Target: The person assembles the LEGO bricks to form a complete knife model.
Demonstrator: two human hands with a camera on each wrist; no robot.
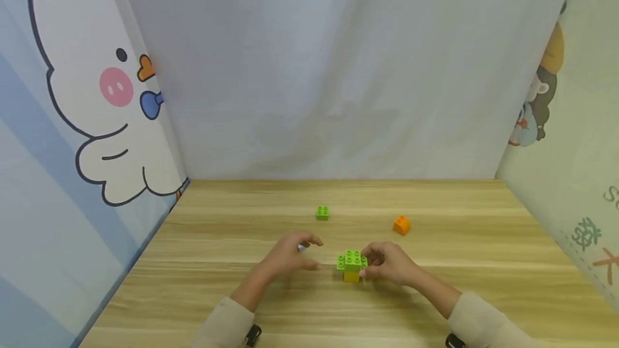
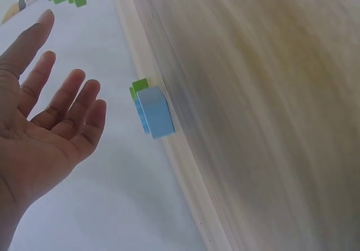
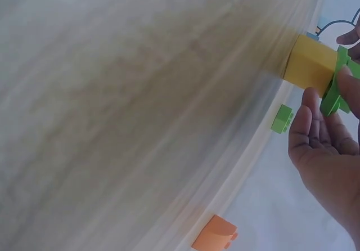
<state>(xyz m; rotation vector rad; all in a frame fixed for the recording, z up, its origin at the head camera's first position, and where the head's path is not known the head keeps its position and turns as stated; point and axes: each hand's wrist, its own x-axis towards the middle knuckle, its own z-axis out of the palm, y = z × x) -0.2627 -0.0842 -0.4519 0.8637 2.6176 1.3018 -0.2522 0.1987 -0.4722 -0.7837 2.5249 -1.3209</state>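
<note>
A small stack of toy bricks stands on the table, with a yellow brick [image 1: 351,276] at the bottom and green bricks [image 1: 352,261] on top. The lower green piece sticks out past the yellow one on both sides. My right hand [image 1: 390,263] pinches the stack's right end between thumb and fingers; in the right wrist view the thumb [image 3: 350,88] lies against the green piece. To the left of the stack, my left hand [image 1: 288,255] is held apart from it with fingers spread and nothing in them. A light blue brick [image 2: 156,111] lies beyond the left hand, mostly hidden in the head view.
A loose green brick [image 1: 322,213] sits farther back on the wooden table [image 1: 232,219]. An orange brick with a rounded side [image 1: 401,225] lies behind the right hand. A pale curtain [image 1: 309,69] hangs along the table's back edge, with printed cloths at both sides.
</note>
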